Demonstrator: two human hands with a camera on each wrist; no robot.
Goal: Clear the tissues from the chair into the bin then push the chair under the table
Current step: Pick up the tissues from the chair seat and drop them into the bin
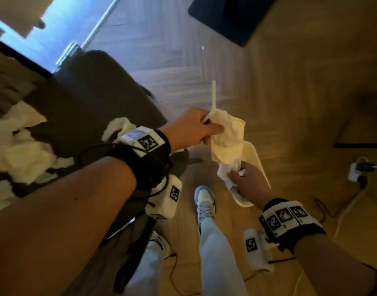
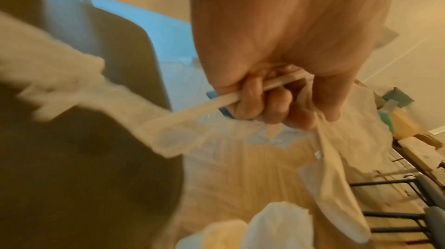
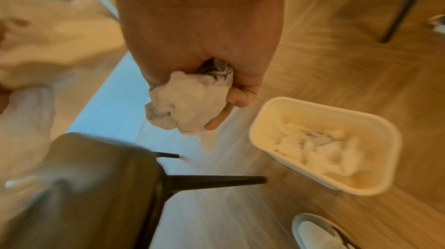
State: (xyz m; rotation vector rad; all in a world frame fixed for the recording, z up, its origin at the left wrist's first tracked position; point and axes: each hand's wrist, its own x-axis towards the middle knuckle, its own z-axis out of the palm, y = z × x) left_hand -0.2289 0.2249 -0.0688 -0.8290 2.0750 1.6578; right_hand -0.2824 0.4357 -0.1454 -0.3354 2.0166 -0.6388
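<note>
Both hands are over the white bin (image 1: 257, 161), which stands on the floor right of the dark grey chair (image 1: 87, 97). My left hand (image 1: 206, 129) grips a large cream tissue (image 1: 228, 133) with a twisted strip sticking up; its fingers (image 2: 272, 104) curl round that tissue (image 2: 337, 167). My right hand (image 1: 239, 178), lower and nearer, clutches a crumpled white tissue (image 1: 226, 174), also seen as a wad (image 3: 190, 104) in its fist. The bin (image 3: 262, 119) holds several tissues (image 3: 320, 144). More loose tissues (image 1: 23, 154) lie on the chair seat.
My legs and shoes (image 1: 204, 201) stand just beside the bin. A power strip with cables (image 1: 358, 169) lies on the wooden floor at the right. A dark flat base (image 1: 232, 20) sits at the top. A chair leg (image 3: 211, 180) points toward the bin.
</note>
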